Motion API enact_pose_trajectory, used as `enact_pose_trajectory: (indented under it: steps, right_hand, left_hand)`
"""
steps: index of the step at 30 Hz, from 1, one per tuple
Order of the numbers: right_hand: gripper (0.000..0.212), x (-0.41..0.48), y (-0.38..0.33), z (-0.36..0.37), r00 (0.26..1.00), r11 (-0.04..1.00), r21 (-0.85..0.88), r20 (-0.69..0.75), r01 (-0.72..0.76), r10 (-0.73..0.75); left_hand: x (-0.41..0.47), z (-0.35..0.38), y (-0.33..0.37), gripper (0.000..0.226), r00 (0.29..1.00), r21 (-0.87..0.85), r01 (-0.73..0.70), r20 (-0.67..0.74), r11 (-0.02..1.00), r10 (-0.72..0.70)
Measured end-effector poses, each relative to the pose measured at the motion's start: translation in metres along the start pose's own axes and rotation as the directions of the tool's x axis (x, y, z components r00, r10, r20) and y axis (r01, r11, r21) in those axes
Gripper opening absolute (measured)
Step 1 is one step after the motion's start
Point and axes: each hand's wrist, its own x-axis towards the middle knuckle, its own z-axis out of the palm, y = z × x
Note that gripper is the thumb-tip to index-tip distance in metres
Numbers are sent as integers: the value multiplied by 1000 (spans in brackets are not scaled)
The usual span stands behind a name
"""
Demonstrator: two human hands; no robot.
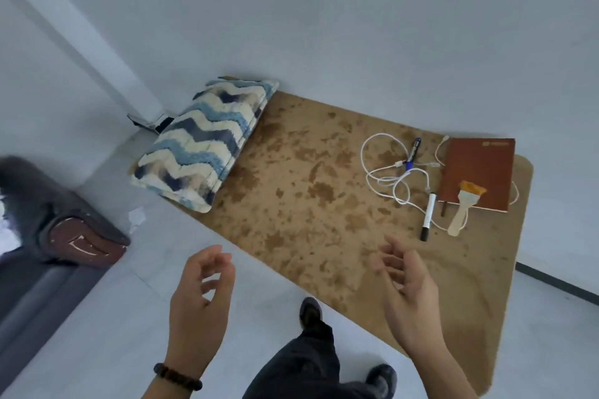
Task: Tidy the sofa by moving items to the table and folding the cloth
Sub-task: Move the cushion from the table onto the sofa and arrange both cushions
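Even daylight, soft blur, perhaps edge warping.

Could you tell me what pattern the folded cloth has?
The folded cloth has blue, navy and cream zigzag stripes; head view shows it best.

Sparse living rm, prob. a home or flat: grey sofa w/ scuffed brown arm end at left, table w/ mottled brown top set by a bare white wall, pale tiled floor, dark skirting strip at right. Soft furnishing on the table's far-left end: folded zigzag blue-and-cream cloth. Right end holds everyday odds, i.e. brown notebook, tangled white cable, blue marker, black-capped marker, small brush w/ bristles resting on the notebook.
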Motion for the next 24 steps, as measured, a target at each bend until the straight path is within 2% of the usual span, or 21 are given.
enact_pose_trajectory:
  steps: [7,12,15,20,24]
  right_hand:
    - [29,-2,-16,77,995,999,-48,97,20,-16]
    - [30,15,-31,164,994,989,-140,108,41,-26]
    - [32,26,-46,236,993,981,-191,115,32,-10]
    - [36,51,-81,346,978,950,-290,200,117,-60]
    - [35,75,-103,389,988,951,-292,137,103,-65]
  left_hand:
    - [37,-42,-38,24,999,-29,19,-36,999,-20]
    - [86,-79,-90,24,997,-84,61,-36,995,-64]
    - [129,-114,-127,24,994,-111,102,-14,989,-104]
    - [212,-163,-171,23,993,-97,115,44,989,-111]
    - [275,-183,-180,22,992,-95,71,108,993,-61]
